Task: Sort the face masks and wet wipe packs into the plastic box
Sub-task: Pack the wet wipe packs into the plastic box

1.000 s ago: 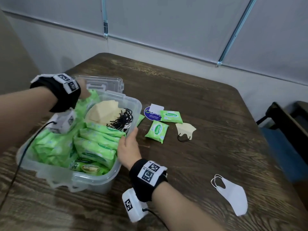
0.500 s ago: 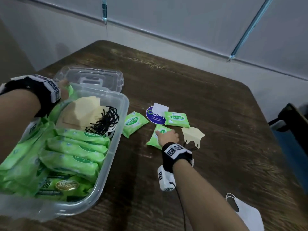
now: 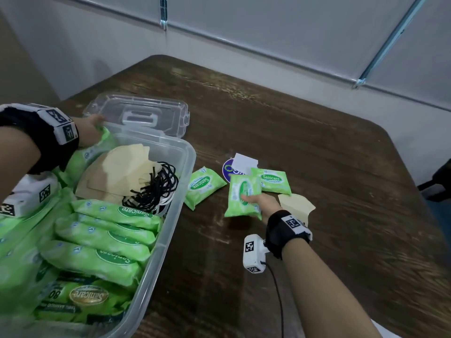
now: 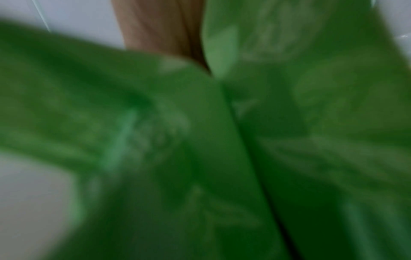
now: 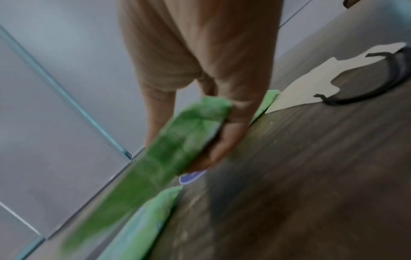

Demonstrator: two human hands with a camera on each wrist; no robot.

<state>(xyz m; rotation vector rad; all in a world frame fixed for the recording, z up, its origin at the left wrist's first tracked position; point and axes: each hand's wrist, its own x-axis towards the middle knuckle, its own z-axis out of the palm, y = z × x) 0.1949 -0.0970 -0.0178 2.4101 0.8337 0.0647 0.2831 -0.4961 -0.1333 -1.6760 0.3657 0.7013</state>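
The clear plastic box [image 3: 175, 211] at the left holds several green wet wipe packs [image 3: 97, 237] and beige face masks [image 3: 117, 172] with black ear loops. My left hand [image 3: 94, 126] is at the box's far left corner, its fingers curled over the rim; the left wrist view is a blur of green packs [image 4: 155, 140]. My right hand [image 3: 246, 200] grips a small green wipe pack [image 3: 240, 191] just above the table, thumb on top and fingers beneath [image 5: 189, 137]. Two more small packs [image 3: 205, 186] [image 3: 272, 182] and a beige mask [image 3: 296, 208] lie on the table.
The box's clear lid [image 3: 139, 115] lies behind it. A round blue sticker [image 3: 228, 168] and a white card [image 3: 245, 162] sit by the packs. The dark wooden table [image 3: 329, 240] ends near the grey wall; a dark chair part [image 3: 439, 184] shows at the right edge.
My right hand left the box's rim, reached right to the loose packs and picked one up. The box now appears closer and further left in view.
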